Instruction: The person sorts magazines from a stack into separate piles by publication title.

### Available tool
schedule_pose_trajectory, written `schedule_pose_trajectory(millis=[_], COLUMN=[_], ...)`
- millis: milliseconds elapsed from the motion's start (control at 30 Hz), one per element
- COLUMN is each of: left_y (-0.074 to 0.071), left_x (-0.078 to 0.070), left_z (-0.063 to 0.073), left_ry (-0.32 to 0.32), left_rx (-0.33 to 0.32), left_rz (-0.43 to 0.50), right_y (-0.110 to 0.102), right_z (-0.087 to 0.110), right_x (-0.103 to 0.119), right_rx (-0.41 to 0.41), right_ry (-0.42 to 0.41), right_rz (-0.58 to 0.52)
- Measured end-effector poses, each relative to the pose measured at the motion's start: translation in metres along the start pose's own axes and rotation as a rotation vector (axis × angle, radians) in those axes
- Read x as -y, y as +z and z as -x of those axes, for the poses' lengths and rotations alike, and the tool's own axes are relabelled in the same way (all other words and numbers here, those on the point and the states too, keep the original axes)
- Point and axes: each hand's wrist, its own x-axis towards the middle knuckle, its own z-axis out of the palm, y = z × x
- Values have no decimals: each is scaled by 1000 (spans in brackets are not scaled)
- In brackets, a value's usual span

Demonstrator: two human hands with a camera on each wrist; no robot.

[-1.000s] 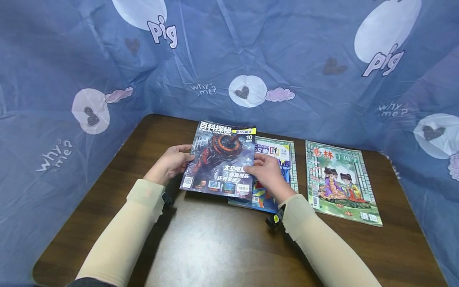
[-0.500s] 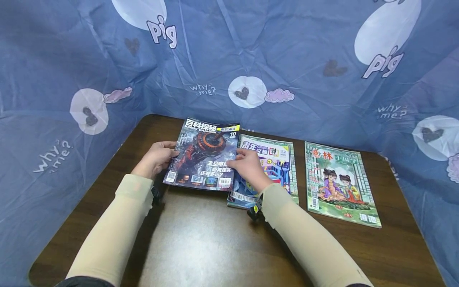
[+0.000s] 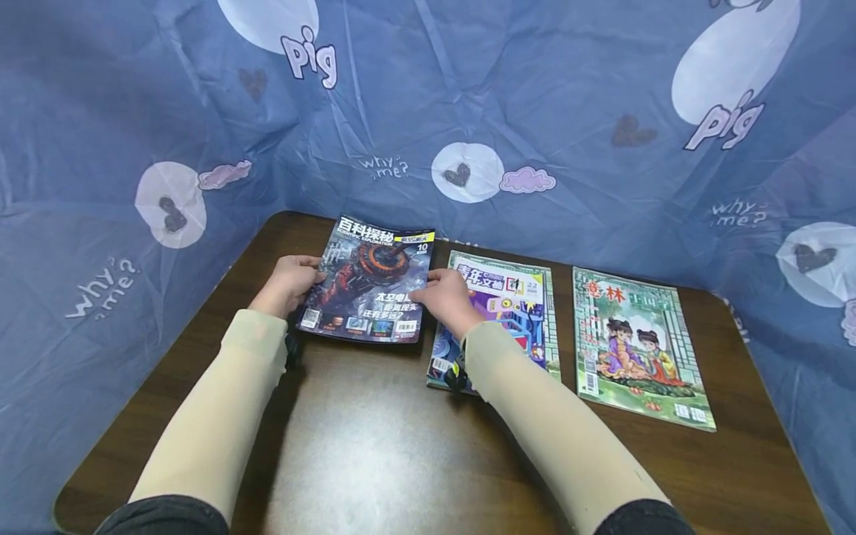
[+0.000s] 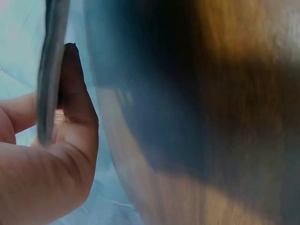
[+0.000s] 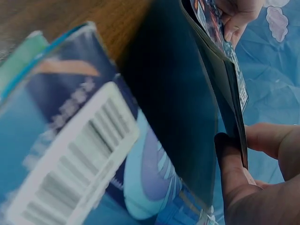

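A dark magazine (image 3: 371,279) with a red and black machine on its cover is held between both hands, over the left part of the table. My left hand (image 3: 289,284) grips its left edge; the left wrist view shows the thumb and fingers on either side of the magazine's edge (image 4: 50,79). At the right edge, my right hand (image 3: 449,299) pinches it between thumb and fingers. In the right wrist view the magazine (image 5: 220,70) stands clear of the tabletop. Below the right wrist lies a purple and blue magazine (image 3: 511,305), on top of a green-bordered magazine (image 3: 553,334).
A green magazine (image 3: 638,349) with two cartoon figures lies flat on the right side. The brown wooden table (image 3: 374,438) has a shiny patch in front. Blue printed cloth (image 3: 374,111) hangs behind and at both sides.
Both hands have carried the dark magazine leftward, off the purple and blue magazine, uncovering more of that cover. The magazines on the table stay where they were.
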Motion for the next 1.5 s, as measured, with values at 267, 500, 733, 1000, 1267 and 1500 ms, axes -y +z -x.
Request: schedule_pose_trajectory(millis=[267,500,733,1000,1267,1500], left_y=[-3,-4,-4,-4,-6,-7], left_x=[5,5,6,8,11,9], left_z=[-10,-19,-28,-33,-29,-25], left_ry=[-22,-33,-18,7,37,73], left_rx=[-56,-116,-143,-176,-235,-279], left_rz=[-24,-85,-137,-187,-265,-366], right_y=[16,23,26,29,31,35], right_z=[-11,-19,-19,-19,-23,-21], right_x=[2,-2,-1,-1,0,2], right_rx=[-36,20,56,86,130,136], right_ry=[57,103,112,125,156,166], right_rz=[10,-138,-210,-288,-340,-390])
